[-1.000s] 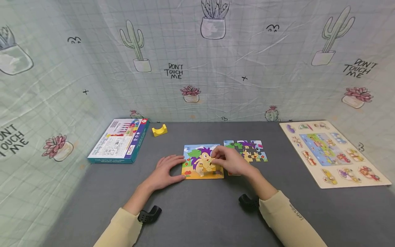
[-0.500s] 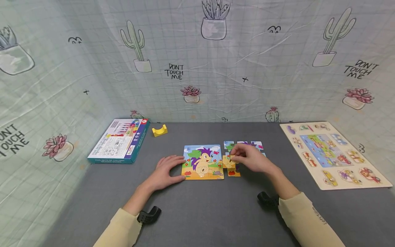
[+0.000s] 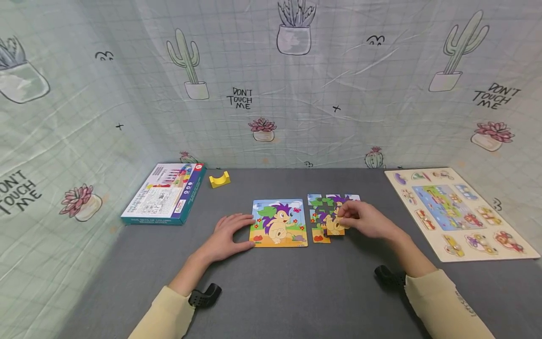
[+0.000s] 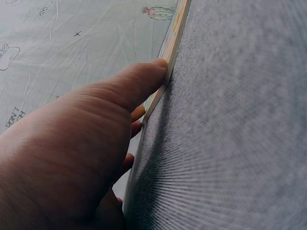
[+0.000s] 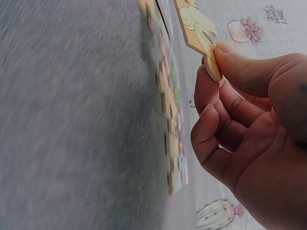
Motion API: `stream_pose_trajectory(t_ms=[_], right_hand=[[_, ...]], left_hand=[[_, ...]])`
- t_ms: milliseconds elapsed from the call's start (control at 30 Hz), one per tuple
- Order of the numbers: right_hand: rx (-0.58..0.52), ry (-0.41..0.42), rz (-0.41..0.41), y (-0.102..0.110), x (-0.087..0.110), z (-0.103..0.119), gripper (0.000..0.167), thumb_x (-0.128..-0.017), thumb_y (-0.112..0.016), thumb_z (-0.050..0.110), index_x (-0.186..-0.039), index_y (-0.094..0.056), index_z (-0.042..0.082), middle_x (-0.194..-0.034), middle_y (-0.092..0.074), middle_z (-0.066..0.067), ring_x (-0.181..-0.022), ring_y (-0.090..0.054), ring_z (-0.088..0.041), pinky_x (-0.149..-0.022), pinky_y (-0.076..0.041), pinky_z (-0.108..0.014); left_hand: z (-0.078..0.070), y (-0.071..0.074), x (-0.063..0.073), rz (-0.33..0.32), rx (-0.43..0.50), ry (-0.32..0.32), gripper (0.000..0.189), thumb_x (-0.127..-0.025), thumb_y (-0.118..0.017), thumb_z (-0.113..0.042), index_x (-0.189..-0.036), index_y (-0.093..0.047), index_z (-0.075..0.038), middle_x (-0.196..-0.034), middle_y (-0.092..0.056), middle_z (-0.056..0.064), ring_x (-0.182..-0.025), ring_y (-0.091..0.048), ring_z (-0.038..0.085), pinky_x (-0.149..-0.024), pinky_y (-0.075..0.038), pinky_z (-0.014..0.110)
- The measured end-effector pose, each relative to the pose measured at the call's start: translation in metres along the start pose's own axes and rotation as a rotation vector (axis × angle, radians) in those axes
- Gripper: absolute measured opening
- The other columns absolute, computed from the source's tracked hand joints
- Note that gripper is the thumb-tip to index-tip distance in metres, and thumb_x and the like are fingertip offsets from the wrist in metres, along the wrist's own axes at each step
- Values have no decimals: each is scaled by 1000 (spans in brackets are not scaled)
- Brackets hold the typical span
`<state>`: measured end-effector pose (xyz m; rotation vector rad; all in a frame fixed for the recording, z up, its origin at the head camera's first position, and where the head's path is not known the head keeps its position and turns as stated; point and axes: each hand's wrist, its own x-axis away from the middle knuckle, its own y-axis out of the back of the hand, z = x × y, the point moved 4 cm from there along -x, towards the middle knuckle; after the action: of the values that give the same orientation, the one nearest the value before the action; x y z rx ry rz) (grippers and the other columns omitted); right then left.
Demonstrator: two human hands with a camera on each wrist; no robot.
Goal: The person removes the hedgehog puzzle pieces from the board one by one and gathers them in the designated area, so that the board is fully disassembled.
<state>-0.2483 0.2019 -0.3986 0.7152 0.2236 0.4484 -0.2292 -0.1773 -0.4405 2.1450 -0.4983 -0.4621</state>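
Note:
A square picture board [image 3: 297,226] with a purple-spined hedgehog lies flat in the middle of the head view. My left hand [image 3: 230,235] rests on the table with thumb and fingertips touching the board's left edge; the left wrist view shows the thumb [image 4: 148,79] along that thin edge. To the board's right, my right hand [image 3: 367,220] pinches a yellow-orange jigsaw piece [image 5: 197,26] by its tab, between thumb and finger. That piece overlaps the partly joined hedgehog jigsaw [image 3: 315,201] in the head view. My right fingers hide some of the jigsaw's right side.
Far left lies a teal and white box [image 3: 163,195], with a yellow arch block [image 3: 219,179] beside it. A wooden puzzle board [image 3: 427,235] with vehicle and toy pictures lies at the right. A patterned cloth [image 3: 305,141] hangs behind the grey table [image 3: 271,292].
My right hand has carried the pinched jigsaw piece from over the picture board rightward to over the partly joined jigsaw. My left hand has stayed at the board's edge.

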Motion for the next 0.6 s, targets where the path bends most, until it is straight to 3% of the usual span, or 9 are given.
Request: stream_pose_trajectory(t_ms=[333, 600], right_hand=[[-25, -45, 81, -1, 11, -15, 6, -97, -67, 6, -99, -63, 3, -85, -63, -2, -77, -58, -18, -69, -49, -29], [5, -52, 66, -4, 12, -21, 5, -98, -67, 8, -99, -63, 4, -86, -62, -1, -78, -58, -20, -69, -49, -30]], left_hand=[[0, 0, 0, 0, 10, 7, 63, -88, -78, -38, -142, -59, -12, -150, -50, 9, -145, -31, 38, -114, -9, 65], [1, -1, 0, -9, -5, -3, 62, -88, -78, -38, -142, -59, -12, -149, -51, 9, -144, -32, 38, -114, -10, 65]])
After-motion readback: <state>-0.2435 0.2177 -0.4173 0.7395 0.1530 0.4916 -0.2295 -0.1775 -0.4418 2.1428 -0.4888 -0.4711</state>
